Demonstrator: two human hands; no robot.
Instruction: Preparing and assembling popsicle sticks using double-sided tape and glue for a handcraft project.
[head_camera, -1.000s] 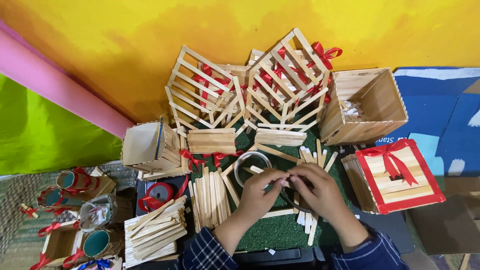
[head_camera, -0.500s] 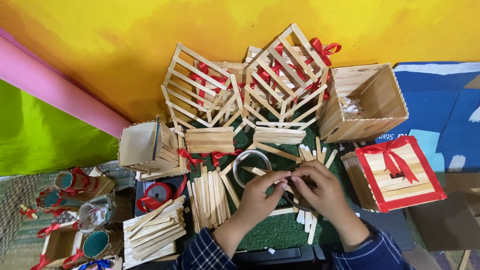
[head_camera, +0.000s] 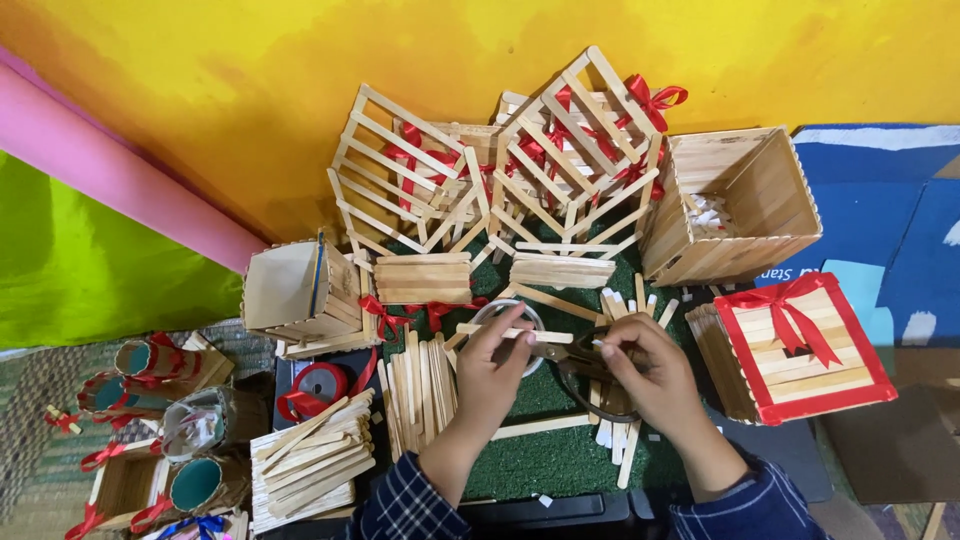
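My left hand (head_camera: 492, 372) pinches a flat wooden craft stick (head_camera: 480, 329) held crosswise over a clear round container (head_camera: 503, 311). My right hand (head_camera: 650, 378) grips black scissors (head_camera: 578, 358) whose blades point left at the stick's right end. Both hands hover above a green turf mat (head_camera: 545, 455). Loose sticks (head_camera: 420, 380) lie in a row to the left of my left hand, and more sticks (head_camera: 620, 440) lie under my right hand.
Open lattice stick boxes with red ribbon (head_camera: 500, 165) stand at the back. An open stick box (head_camera: 735, 205) and a red-edged lidded box with a bow (head_camera: 795, 345) are on the right. A stick box (head_camera: 300, 290), red ribbon spool (head_camera: 315, 385), stick stacks (head_camera: 310, 460) and ribboned cups (head_camera: 150, 360) are left.
My hands have stayed together over the mat. The stick now shows lying across the clear container with the scissors at its end.
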